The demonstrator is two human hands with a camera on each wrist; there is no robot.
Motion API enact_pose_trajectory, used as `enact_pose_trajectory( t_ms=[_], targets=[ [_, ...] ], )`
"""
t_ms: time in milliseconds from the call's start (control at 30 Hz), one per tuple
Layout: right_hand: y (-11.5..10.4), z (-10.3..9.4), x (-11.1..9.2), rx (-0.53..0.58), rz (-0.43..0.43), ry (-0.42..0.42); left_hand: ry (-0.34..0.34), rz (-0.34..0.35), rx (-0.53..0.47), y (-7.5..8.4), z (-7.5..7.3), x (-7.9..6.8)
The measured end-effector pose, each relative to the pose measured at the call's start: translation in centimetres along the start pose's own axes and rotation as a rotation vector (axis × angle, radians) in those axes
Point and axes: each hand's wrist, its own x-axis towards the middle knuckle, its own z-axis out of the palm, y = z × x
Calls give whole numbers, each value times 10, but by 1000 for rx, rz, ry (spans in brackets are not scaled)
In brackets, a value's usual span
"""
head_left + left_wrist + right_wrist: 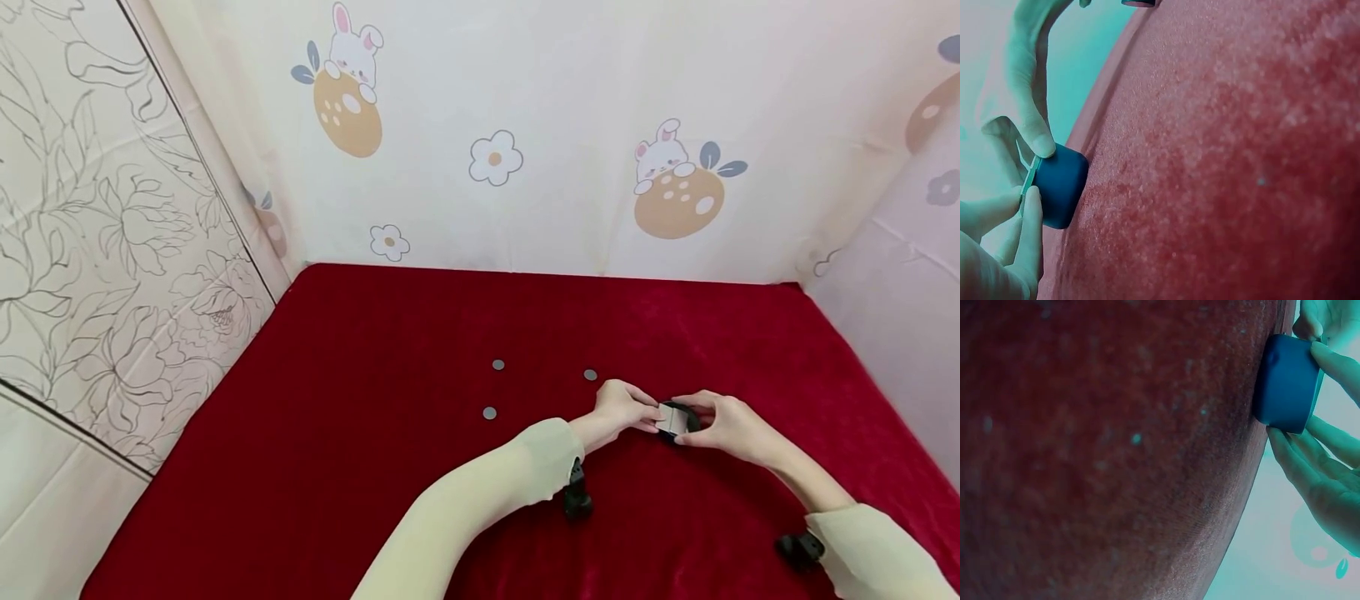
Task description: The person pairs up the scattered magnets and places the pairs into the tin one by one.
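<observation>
A small dark box [692, 414] with rounded corners stands on the red cloth, with a thin, light square plate [672, 419] across its top. My right hand [731, 427] grips the box by its sides, thumb on the near side and fingers on the far side. At the left edge of the plate, my left hand [624, 407] pinches with thumb and fingertips. The left wrist view shows the plate's thin edge [1030, 178] between those fingers, against the dark box [1065, 187]. From the right wrist, the box's dark side [1288, 381] shows between the right thumb and fingers.
Three flat grey discs lie left of the hands: one at the back [498, 365], one nearer [490, 413], one close to the left hand [591, 375]. Red cloth [337, 433] covers the table. Printed curtains [570, 125] hang behind and beside it.
</observation>
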Motion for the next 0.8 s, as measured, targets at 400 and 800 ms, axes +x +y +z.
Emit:
enact_pose_trajectory(
  t_ms=[400, 800],
  targets=[
    [0, -2, 1, -6, 37, -11, -40, -38, 75, 2, 0, 6],
    [-7, -1, 0, -57, -9, -27, -167, 23, 124, 6, -21, 2]
  ],
)
